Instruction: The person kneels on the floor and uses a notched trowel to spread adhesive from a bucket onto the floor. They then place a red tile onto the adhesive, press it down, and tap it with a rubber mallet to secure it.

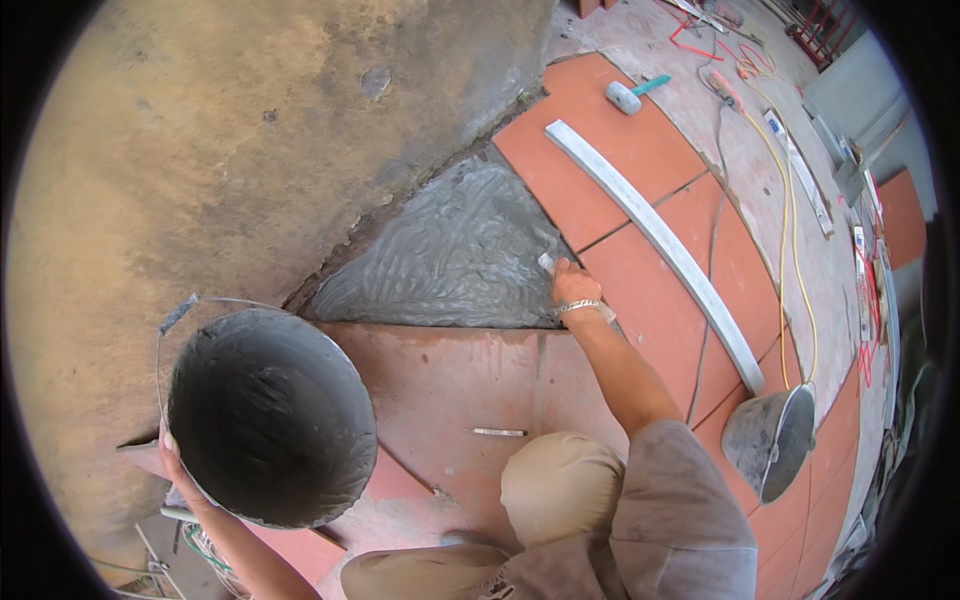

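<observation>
Clamping the left rim of a mortar-smeared bucket [335, 400], my left hand [174, 458] holds it near the wet mortar bed [430, 250]; my right hand [576, 286] closes its fingers on a mostly hidden pale-ended tool [546, 261] there. A metal straightedge [645, 220] crosses the terracotta tiles [622, 278], below a mallet [624, 98].

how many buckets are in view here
2: a dark, mortar-smeared bucket held by the left hand, and a grey bucket on the orange tiles at lower right. Others may be hidden.

Building site: wet mortar [440, 250], tiles [565, 190]
</observation>
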Motion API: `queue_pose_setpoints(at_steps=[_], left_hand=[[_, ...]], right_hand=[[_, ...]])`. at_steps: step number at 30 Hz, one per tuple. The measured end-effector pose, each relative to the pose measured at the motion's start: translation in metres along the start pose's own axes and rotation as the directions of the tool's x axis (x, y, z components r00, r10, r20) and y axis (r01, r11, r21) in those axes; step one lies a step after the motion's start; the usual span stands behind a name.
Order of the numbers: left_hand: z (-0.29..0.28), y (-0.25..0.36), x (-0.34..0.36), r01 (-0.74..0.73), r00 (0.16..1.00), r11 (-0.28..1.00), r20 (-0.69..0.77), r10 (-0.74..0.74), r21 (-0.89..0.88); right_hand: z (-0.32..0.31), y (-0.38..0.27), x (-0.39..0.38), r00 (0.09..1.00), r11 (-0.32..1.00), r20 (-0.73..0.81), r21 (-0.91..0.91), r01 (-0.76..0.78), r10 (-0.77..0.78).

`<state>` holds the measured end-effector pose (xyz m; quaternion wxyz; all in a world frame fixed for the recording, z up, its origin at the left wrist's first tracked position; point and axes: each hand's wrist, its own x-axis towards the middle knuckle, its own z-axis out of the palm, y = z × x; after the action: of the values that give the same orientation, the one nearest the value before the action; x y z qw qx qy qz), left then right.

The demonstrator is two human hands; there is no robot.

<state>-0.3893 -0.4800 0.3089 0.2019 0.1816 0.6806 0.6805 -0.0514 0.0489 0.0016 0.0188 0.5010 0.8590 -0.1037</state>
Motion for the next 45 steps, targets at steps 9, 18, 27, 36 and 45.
queue_pose_setpoints(at_steps=[9,18,27,36,45], left_hand=[[0.004,0.006,0.007,-0.071,0.998,0.982,0.011,0.07,0.175],[0.031,0.014,0.006,-0.109,0.994,0.972,0.032,0.104,0.21],[0.036,0.021,0.006,-0.124,0.99,0.963,0.094,0.104,0.241],[0.039,0.025,0.001,-0.076,0.997,0.967,0.045,0.067,0.243],[0.043,0.057,-0.012,0.224,0.949,0.721,-0.314,-0.009,0.656]], right_hand=[[-0.014,-0.01,-0.002,0.983,0.999,0.183,0.042,-0.026,0.018],[-0.024,0.001,-0.008,0.977,0.996,0.213,0.074,-0.038,0.022],[-0.032,-0.002,-0.008,0.968,0.999,0.25,0.035,-0.033,0.023],[-0.033,-0.006,-0.007,0.96,0.999,0.275,0.008,-0.053,0.048],[-0.023,0.007,-0.003,0.946,0.999,0.322,-0.028,-0.039,0.046]])
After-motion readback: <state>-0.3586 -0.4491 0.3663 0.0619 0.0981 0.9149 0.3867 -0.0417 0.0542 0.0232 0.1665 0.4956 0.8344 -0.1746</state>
